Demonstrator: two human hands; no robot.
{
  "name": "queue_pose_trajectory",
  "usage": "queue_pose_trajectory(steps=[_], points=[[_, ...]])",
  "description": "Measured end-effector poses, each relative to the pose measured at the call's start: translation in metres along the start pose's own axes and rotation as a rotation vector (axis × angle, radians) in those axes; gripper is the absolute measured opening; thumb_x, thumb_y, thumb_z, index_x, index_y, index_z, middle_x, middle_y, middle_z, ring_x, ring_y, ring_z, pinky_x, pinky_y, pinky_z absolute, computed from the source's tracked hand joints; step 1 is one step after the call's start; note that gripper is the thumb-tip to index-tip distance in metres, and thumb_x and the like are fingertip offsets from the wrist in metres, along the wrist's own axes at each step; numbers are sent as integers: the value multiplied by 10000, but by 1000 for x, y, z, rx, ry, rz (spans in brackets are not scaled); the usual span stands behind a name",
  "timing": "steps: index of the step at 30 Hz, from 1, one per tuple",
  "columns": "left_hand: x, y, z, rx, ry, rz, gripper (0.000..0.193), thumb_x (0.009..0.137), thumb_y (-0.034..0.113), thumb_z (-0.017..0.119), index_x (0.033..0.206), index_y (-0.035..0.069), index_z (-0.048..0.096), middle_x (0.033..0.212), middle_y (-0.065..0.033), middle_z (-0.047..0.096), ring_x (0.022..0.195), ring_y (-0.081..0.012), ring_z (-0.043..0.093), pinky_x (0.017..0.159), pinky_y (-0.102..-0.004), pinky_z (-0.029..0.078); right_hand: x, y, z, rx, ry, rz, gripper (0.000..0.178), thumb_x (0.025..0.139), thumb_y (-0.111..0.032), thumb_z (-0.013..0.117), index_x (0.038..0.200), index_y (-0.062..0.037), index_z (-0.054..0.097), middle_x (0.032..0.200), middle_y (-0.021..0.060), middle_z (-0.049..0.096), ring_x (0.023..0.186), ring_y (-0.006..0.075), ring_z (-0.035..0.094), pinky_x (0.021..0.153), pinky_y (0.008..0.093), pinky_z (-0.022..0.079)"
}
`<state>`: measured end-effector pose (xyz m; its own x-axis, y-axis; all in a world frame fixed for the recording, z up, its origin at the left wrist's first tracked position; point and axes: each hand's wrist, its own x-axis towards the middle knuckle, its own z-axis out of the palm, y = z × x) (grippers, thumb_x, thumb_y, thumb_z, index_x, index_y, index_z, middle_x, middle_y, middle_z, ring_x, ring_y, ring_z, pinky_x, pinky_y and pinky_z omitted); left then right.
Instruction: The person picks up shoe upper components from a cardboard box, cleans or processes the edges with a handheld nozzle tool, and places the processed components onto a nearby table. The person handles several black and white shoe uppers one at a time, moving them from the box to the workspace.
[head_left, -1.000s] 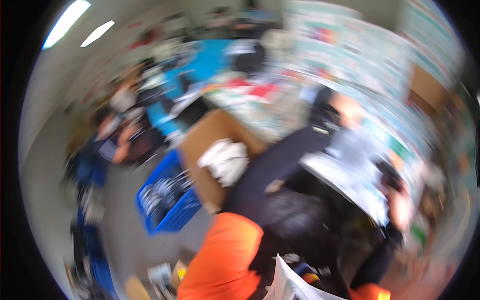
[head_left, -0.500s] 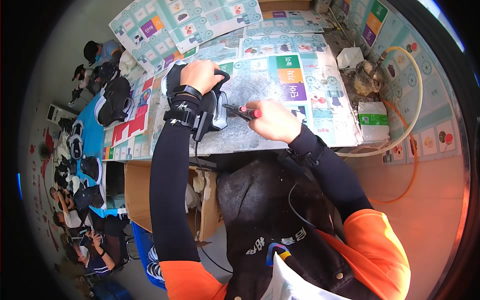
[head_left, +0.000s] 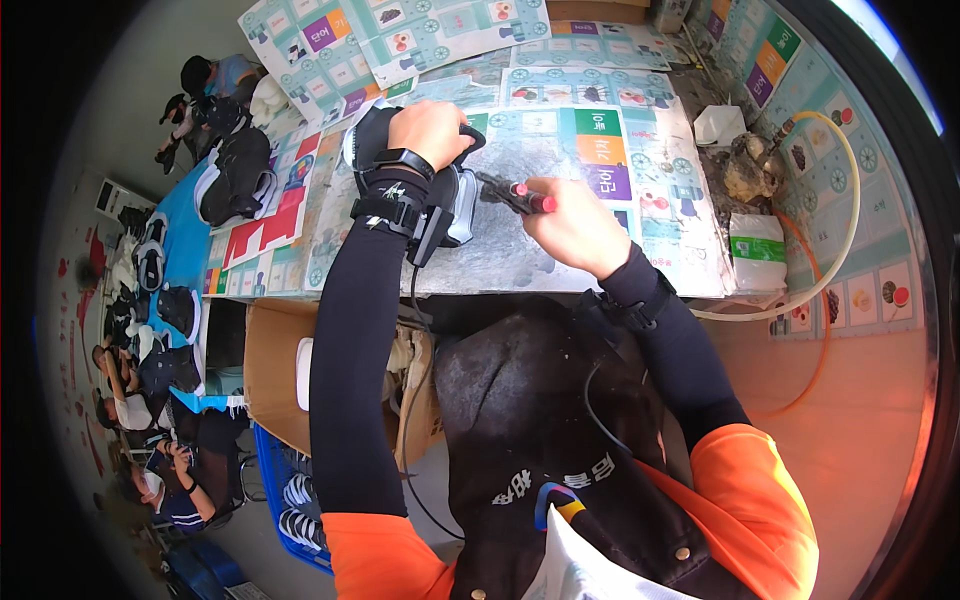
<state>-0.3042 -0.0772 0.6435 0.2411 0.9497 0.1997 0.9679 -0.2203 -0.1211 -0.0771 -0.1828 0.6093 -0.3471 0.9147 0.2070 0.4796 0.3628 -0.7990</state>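
On the grey worktable (head_left: 560, 262) in the head view, I am seeing my left hand (head_left: 432, 130) lying over the top of a black-and-white shoe (head_left: 452, 205), fingers curled down and pressed around its upper edge, pinning it to the surface. A dark watch (head_left: 405, 160) and a strapped band are sitting on that wrist. The shoe is lying at about 11 o'clock from the middle of the picture, on a bare, worn patch of the table just in front of the printed sheets (head_left: 590, 110) that are covering the far side.

My right hand (head_left: 572, 225) is sitting at about 12 o'clock, just beside the shoe, fingers closed in a pinch around a small red-handled tool (head_left: 520, 195) whose dark tip is pointing left and touching, or nearly touching, the side of the shoe; I cannot tell which.

At 2 o'clock a white-and-green packet (head_left: 757, 250) is lying near the table edge, with a lumpy rag (head_left: 748, 172) and a pale hose (head_left: 840, 240) looping around them. At 8 o'clock a cardboard box (head_left: 272, 370) is standing under the table, with a blue crate (head_left: 290, 500) below it. At 9 o'clock more dark shoes (head_left: 235, 175) are lying on a blue bench, and other people are sitting far off at 8 o'clock.
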Motion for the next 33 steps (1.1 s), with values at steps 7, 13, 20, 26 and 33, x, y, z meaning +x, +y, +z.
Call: queue_pose_trajectory(steps=[7, 13, 20, 26, 33], points=[[-10, -1, -6, 107, 83, 68, 174, 857, 291, 770, 939, 142, 808, 908, -117, 765, 907, -337, 734, 783, -473, 570, -15, -9, -13, 92, -254, 56, 292, 797, -117, 589, 1014, 38, 708, 853, 329, 672, 876, 513, 663, 808, 519, 530], [-31, -10, -40, 345, 469, 237, 111, 871, 141, 623, 933, 155, 714, 863, -15, 683, 885, -236, 695, 649, -366, 581, -16, -9, -28, 211, -150, 60, 343, 795, -124, 627, 1090, 41, 683, 814, 300, 664, 850, 500, 657, 759, 469, 515], [-31, 1, 19, 93, 507, 227, 66, 868, 153, 675, 929, 151, 700, 860, -19, 667, 842, -256, 684, 632, -379, 587, 6, 7, -4, -28, -80, -49, 209, 809, -92, 559, 957, 10, 664, 828, 323, 657, 879, 527, 640, 787, 572, 506], [-33, 3, 14, 4, 455, 171, 204, 871, 268, 771, 1053, 179, 740, 885, -12, 687, 814, -255, 676, 693, -397, 571, 22, 24, 14, -107, 14, -79, 201, 841, -104, 528, 896, 18, 677, 817, 326, 657, 860, 537, 638, 808, 598, 498], [-51, 6, 13, -122, 520, 115, 177, 883, 255, 765, 1031, 160, 740, 851, -59, 676, 799, -308, 681, 700, -427, 560, 23, 24, 13, -83, -59, 34, 254, 816, -104, 528, 947, 21, 705, 874, 340, 668, 919, 533, 646, 855, 579, 513]])
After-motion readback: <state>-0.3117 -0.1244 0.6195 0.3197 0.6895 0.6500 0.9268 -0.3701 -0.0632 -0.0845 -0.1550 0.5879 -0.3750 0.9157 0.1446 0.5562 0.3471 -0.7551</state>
